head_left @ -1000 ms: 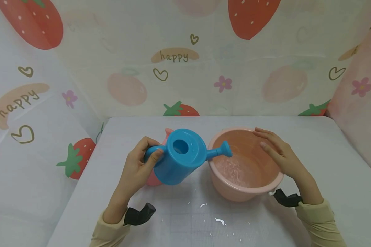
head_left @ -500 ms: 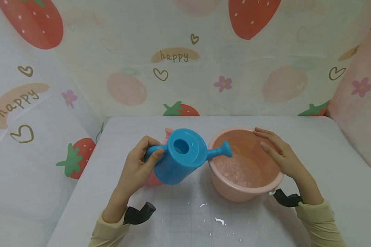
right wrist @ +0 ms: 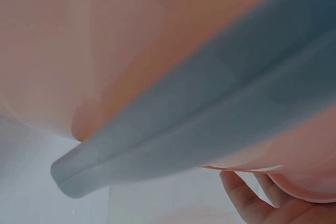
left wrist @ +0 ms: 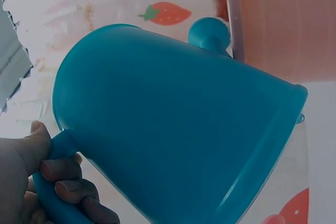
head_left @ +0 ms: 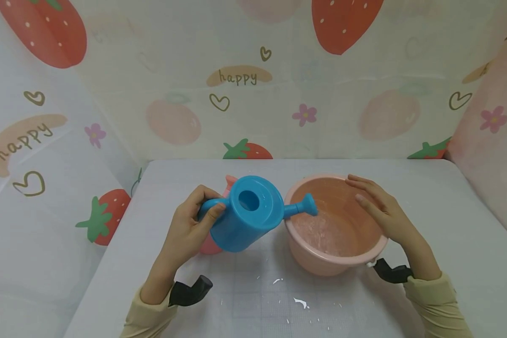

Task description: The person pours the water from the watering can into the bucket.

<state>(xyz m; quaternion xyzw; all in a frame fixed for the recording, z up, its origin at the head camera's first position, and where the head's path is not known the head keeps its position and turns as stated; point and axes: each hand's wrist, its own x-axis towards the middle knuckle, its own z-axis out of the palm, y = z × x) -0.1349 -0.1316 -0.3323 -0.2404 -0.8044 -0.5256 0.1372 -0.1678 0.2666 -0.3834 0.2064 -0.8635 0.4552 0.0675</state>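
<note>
In the head view my left hand (head_left: 192, 225) grips the handle of a blue watering can (head_left: 245, 220), held up and tilted. Its spout reaches over the left rim of a pink bucket (head_left: 317, 263), and water inside is rippled below it. The left wrist view shows the fingers (left wrist: 73, 190) curled round the watering can's handle, with the can's body (left wrist: 173, 114) filling much of the frame. My right hand (head_left: 380, 209) rests on the bucket's right rim, fingers nearly straight and thumb over the inside. In the right wrist view part of that hand (right wrist: 262, 203) shows beside the bucket.
Behind the watering can stands a pink object (head_left: 210, 246), mostly hidden. Water drops (head_left: 302, 303) lie on the white table (head_left: 245, 305) in front of the bucket. A blurred grey-blue band (right wrist: 184, 114) crosses the right wrist view. A strawberry-print sheet hangs behind.
The ripples in the bucket's water change shape and become fainter. The watering can shifts only very slightly, and my right hand stays in place.
</note>
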